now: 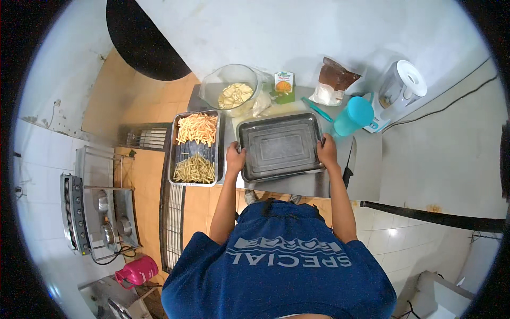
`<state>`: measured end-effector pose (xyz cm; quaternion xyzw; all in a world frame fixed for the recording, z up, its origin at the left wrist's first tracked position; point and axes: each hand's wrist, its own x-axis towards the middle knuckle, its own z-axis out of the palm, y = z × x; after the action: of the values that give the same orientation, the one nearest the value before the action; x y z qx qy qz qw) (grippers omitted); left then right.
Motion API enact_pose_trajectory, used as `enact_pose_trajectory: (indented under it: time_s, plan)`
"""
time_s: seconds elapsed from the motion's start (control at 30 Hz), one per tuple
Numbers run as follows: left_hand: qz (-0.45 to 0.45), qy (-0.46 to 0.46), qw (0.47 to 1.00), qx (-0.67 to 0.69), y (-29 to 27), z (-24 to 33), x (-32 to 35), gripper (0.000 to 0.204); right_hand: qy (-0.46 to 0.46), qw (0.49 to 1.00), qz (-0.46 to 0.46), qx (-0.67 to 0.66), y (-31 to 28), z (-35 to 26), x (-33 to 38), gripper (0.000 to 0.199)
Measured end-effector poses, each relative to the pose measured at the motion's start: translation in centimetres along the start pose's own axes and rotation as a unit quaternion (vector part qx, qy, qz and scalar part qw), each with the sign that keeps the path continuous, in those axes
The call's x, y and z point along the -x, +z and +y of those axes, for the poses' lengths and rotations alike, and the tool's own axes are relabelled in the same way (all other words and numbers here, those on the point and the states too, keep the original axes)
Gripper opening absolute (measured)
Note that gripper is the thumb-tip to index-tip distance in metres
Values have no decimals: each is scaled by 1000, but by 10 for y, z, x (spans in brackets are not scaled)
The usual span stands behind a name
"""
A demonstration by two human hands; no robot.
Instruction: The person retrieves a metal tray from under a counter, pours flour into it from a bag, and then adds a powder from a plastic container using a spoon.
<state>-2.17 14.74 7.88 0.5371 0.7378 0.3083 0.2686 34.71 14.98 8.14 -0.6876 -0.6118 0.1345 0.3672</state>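
Note:
An empty rectangular metal tray [280, 146] lies on the steel counter [366, 170] in front of me. My left hand [234, 158] grips its left rim and my right hand [327, 151] grips its right rim. To the left, a second metal tray [175, 159] holds two heaps of cut potato sticks, pale orange ones [197, 128] at the far end and darker ones [195, 169] at the near end. Behind it stands a clear bowl [231, 87] with sliced pieces inside.
A teal jug [353, 115], a teal-handled utensil [317, 109], a small green and orange carton [284, 85], a brown and white bag [333, 81] and a white appliance [401, 87] line the back of the counter. A black-handled knife [348, 167] lies right of the tray. A gas stove [93, 212] and a pink cylinder [139, 270] stand lower left.

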Motion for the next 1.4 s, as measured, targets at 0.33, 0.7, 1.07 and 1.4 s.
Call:
enact_pose_trajectory:
  time_s: [0.33,0.7,1.07,1.4]
  plan:
    - [-29,33,999,28,-19,-1,14,52,147,987,-71,-7,4,-16,13,33]
    - [-62,63,996,21,-29,2,14,47,175,984,-31,4,-1,-12,48,39]
    - [-102,54,993,20,-37,-14,18,54,154,987,-36,3,-5,-21,55,46]
    - [-114,38,992,28,-44,-16,17,63,-75,994,9,84,6,-101,4,44]
